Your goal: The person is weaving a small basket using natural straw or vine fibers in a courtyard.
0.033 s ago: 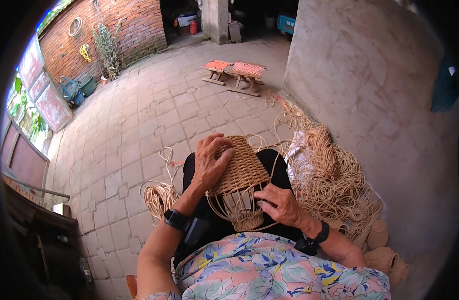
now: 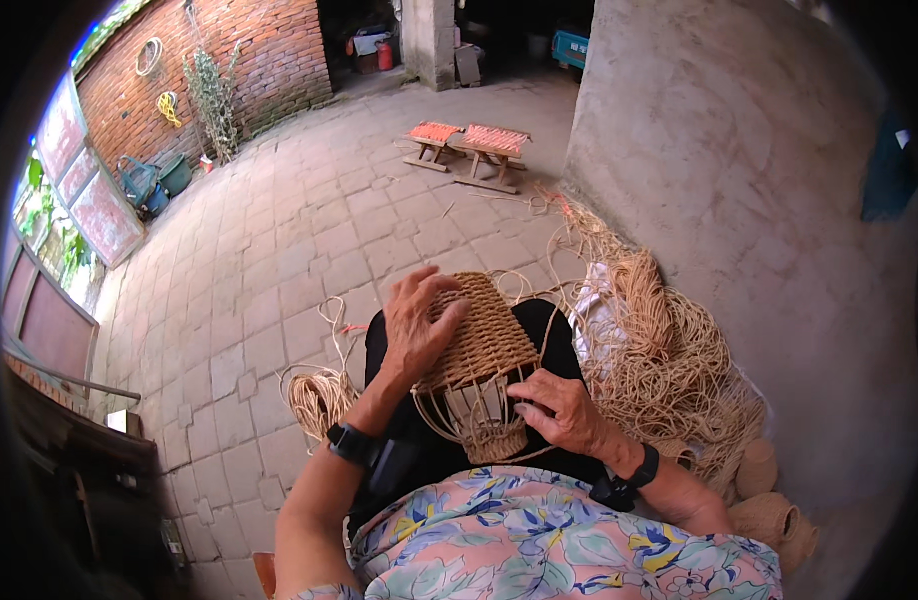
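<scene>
A tan basket (image 2: 484,335) of twisted cord lies across my lap, its far part closely woven and its near part bare upright ribs (image 2: 471,405) down to a small woven end. My left hand (image 2: 419,322) grips the basket's left side, fingers bent over the weave and thumb on top. At the right end of the woven edge, my right hand (image 2: 559,408) pinches thumb and forefinger beside the ribs. A thin cord (image 2: 547,338) rises from near these fingers; what lies between the fingertips is mostly hidden.
Right of my legs spreads a tangled cord heap (image 2: 669,350) against the wall (image 2: 739,180). Several small woven pieces (image 2: 764,520) sit beside my right elbow. A cord coil (image 2: 321,400) lies on the left paving. Ahead stand two low stools (image 2: 494,140) with red-and-white seats.
</scene>
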{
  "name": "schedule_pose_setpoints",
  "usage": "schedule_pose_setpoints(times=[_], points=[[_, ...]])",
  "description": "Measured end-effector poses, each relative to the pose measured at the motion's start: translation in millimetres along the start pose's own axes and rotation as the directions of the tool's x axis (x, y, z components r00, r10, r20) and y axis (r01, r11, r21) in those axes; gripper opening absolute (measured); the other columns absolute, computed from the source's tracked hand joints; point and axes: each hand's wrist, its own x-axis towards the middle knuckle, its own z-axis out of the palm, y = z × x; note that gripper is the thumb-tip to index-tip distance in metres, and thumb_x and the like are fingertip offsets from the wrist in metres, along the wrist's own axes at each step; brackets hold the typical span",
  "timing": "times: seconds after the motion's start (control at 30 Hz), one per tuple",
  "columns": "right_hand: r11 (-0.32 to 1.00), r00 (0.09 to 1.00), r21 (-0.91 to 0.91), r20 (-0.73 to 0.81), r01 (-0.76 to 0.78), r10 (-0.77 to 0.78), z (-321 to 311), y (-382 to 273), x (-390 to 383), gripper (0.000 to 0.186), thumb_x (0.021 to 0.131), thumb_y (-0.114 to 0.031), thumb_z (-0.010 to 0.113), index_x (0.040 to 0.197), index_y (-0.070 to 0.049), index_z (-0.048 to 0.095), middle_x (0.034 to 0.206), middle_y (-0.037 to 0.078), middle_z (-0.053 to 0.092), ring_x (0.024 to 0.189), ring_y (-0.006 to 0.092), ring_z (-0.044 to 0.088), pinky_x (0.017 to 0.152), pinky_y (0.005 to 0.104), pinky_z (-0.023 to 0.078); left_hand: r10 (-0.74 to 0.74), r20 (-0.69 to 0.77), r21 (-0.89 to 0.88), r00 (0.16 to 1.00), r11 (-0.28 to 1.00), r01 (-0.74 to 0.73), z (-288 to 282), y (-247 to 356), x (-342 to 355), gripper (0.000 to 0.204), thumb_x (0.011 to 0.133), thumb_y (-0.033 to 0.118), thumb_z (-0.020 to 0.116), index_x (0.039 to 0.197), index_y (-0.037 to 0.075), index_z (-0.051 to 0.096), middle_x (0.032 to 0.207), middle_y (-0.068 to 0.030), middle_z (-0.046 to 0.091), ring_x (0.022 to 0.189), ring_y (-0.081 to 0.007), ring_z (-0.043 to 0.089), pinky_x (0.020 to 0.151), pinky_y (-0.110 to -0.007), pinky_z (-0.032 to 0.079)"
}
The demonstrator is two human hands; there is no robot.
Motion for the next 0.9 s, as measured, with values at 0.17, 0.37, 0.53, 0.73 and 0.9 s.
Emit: schedule_pose_setpoints(times=[0.17,0.37,0.53,0.73,0.9], points=[[0.999,0.996,0.034,-0.091,-0.014,0.017,-2,1,-2,0.025,0.078,0.003,0.067,0.102,-0.002,0.063,0.082,0.010,0.061,0.068,0.0217,0.064,0.061,0.0297,0.052,0.266,0.184,0.082,0.946,0.955,-0.285,-19,43,-14,0.046,0.068,0.032,0.073,0.110,0.017,0.061,0.135,-0.0131,0.044,0.125,-0.0344,0.039,0.103,-0.050,0.028],[0.990,0.950,0.072,-0.282,-0.122,0.138,-9,2,6,0.024,0.081,0.005,0.064,0.103,-0.003,0.061,0.081,0.009,0.060,0.068,0.0197,0.064,0.060,0.0280,0.050,0.283,0.228,0.079,0.932,0.948,-0.307,-8,50,-34,0.039,0.061,0.016,0.075,0.097,0.013,0.059,0.130,-0.0130,0.047,0.124,-0.0347,0.041,0.104,-0.049,0.028],[0.999,0.963,-0.037,-0.269,-0.015,0.004,-5,-1,18,0.034,0.080,0.011,0.059,0.110,-0.005,0.062,0.088,0.010,0.056,0.075,0.0241,0.062,0.065,0.0310,0.050,0.271,0.113,0.029,0.956,0.961,-0.276,-2,49,-41,0.033,0.061,0.008,0.072,0.090,0.011,0.059,0.121,-0.0122,0.053,0.118,-0.0341,0.047,0.100,-0.049,0.031],[0.999,0.971,0.006,-0.234,0.041,-0.038,-3,7,18,0.035,0.080,0.012,0.057,0.110,-0.006,0.061,0.088,0.010,0.055,0.076,0.0253,0.060,0.067,0.0322,0.050,0.312,0.060,0.041,0.948,0.948,-0.315,2,46,-44,0.024,0.061,0.003,0.068,0.083,0.009,0.059,0.112,-0.0111,0.057,0.112,-0.0333,0.051,0.096,-0.047,0.035],[0.997,0.959,0.071,-0.278,-0.035,0.054,-5,10,15,0.030,0.082,0.010,0.057,0.107,-0.005,0.061,0.087,0.009,0.055,0.077,0.0247,0.060,0.068,0.0312,0.049,0.319,0.044,0.028,0.947,0.947,-0.321,3,44,-44,0.024,0.060,0.001,0.066,0.082,0.008,0.059,0.110,-0.0106,0.058,0.110,-0.0331,0.052,0.093,-0.047,0.037]])
